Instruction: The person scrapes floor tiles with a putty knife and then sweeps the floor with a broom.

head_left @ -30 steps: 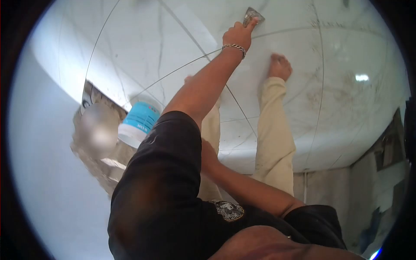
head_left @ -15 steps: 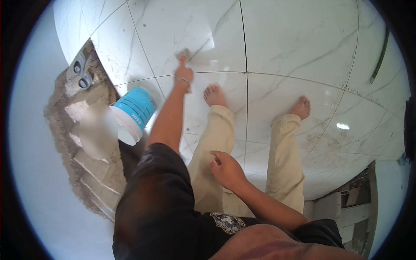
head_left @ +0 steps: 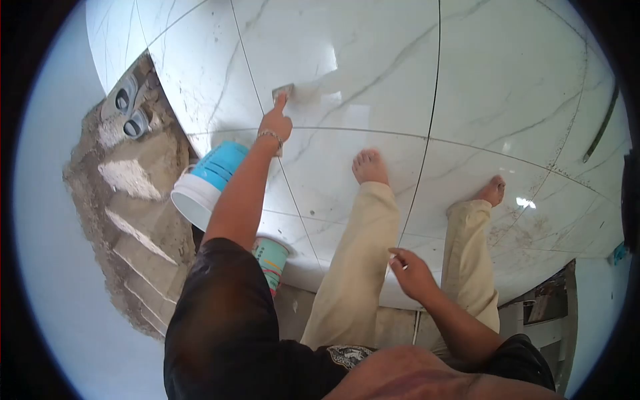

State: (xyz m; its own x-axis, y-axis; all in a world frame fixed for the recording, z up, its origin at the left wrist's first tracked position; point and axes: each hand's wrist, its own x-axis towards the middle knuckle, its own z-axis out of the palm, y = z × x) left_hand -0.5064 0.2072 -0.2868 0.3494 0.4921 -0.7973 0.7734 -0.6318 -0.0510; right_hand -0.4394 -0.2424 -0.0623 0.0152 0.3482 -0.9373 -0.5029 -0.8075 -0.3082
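My left hand (head_left: 275, 123), a bracelet on its wrist, reaches out over the glossy white marbled floor tiles (head_left: 373, 60). It is closed round what looks like a putty knife (head_left: 283, 90), index finger stretched along it. The flat blade lies against a tile near a joint, and the handle's end shows below the palm. Close to my right leg, my right hand (head_left: 415, 277) hangs with curled fingers, thumb and forefinger together; whether anything is between them I cannot make out. A blue and white bucket (head_left: 223, 167) stands beside my left forearm, partly hidden by it.
A light green tub (head_left: 270, 257) stands by my left upper arm. Rough steps (head_left: 143, 220) drop away on the left, with two grey slipper-like things (head_left: 136, 125) on them. My bare feet (head_left: 370, 167) are on the tiles. A dark strip (head_left: 603, 123) lies far right.
The view has shifted, so my legs and right hand appear farther right. My left hand and blade have moved left over the tile, nearer the joint. The green tub has come into view.
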